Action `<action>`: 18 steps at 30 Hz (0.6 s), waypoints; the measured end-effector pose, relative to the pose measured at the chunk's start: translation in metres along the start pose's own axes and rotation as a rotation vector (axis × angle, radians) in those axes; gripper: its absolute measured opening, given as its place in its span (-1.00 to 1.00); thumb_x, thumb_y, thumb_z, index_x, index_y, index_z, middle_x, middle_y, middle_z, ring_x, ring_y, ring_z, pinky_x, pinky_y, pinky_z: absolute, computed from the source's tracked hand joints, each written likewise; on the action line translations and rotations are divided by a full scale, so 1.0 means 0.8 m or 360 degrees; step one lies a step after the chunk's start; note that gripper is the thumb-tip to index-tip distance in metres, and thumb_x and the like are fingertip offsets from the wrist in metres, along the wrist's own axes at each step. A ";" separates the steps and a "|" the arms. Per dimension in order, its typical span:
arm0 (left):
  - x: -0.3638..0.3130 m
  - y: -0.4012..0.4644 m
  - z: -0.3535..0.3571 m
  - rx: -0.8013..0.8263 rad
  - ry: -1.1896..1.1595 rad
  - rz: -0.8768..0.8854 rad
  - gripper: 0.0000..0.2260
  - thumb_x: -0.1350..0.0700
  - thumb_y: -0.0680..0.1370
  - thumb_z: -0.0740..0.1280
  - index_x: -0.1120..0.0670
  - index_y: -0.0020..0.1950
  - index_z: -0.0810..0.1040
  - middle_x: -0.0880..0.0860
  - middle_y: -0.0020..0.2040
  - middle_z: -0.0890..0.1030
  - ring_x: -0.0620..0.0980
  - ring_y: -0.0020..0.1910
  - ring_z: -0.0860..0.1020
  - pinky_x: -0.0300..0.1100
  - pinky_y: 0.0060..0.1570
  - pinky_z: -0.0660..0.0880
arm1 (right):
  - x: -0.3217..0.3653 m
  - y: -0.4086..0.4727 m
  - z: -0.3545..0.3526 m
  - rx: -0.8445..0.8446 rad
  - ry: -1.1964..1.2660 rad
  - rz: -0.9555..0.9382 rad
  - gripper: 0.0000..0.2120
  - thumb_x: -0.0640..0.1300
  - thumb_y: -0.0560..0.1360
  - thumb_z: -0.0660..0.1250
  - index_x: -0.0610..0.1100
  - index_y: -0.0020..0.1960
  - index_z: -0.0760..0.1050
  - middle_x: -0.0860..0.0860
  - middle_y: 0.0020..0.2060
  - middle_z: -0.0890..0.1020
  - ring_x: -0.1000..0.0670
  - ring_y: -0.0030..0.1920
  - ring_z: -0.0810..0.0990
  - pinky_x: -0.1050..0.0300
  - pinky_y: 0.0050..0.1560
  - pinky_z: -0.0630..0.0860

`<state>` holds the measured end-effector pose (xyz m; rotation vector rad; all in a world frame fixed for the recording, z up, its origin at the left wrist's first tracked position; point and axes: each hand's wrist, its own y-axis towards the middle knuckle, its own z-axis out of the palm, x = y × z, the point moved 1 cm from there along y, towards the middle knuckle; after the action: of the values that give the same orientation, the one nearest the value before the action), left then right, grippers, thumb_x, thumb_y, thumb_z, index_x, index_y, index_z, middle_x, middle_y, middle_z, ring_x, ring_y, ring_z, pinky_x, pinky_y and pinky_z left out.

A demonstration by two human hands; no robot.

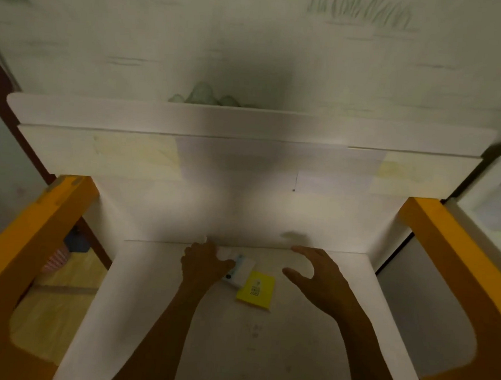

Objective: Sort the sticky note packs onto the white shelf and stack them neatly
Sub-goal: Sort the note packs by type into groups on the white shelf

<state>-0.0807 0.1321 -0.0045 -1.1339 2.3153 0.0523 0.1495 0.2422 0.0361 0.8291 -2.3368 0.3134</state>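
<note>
A yellow sticky note pack [256, 290] with a small label lies flat on the lower white shelf [261, 354], near its back. My left hand [204, 265] grips a white sticky note pack [239, 270] just left of the yellow one; the white pack's right corner overlaps the yellow pack's upper left corner. My right hand [315, 279] hovers to the right of both packs, fingers spread and relaxed, holding nothing. An upper white shelf [248, 123] runs across the view above, bare on top.
Orange curved side frames [31, 248] [456, 278] flank the shelf unit. The white back panel [241, 213] rises behind the packs. A wall with faint green drawings [208, 95] stands behind. A pink basket [56, 260] sits on the floor at left.
</note>
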 end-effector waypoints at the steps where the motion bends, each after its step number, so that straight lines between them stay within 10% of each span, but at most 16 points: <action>1: 0.001 0.000 -0.006 -0.0013 0.0001 0.0030 -0.49 -0.20 0.36 0.42 0.12 0.14 0.57 0.15 0.13 0.57 0.13 0.14 0.50 -0.04 0.14 0.47 | 0.000 0.002 0.002 0.0015 -0.0008 -0.0008 -0.47 0.24 0.46 0.33 0.16 0.39 0.34 0.11 0.38 0.38 0.07 0.36 0.36 0.15 0.27 0.33; 18: 0.040 -0.034 -0.073 -0.0048 -0.0471 0.0171 -0.36 -0.04 0.32 0.53 0.10 0.35 0.47 0.07 0.29 0.53 -0.03 0.13 0.54 -0.20 0.10 0.49 | 0.013 0.031 0.122 0.0440 -0.0068 0.0013 0.01 0.22 0.23 0.54 -0.01 0.52 0.12 0.05 0.41 0.34 -0.05 0.41 0.30 0.11 0.35 0.33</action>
<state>-0.1030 0.0763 0.0346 -0.9445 2.1137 0.2770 0.0797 0.2164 -0.0331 0.9645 -2.3691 0.6391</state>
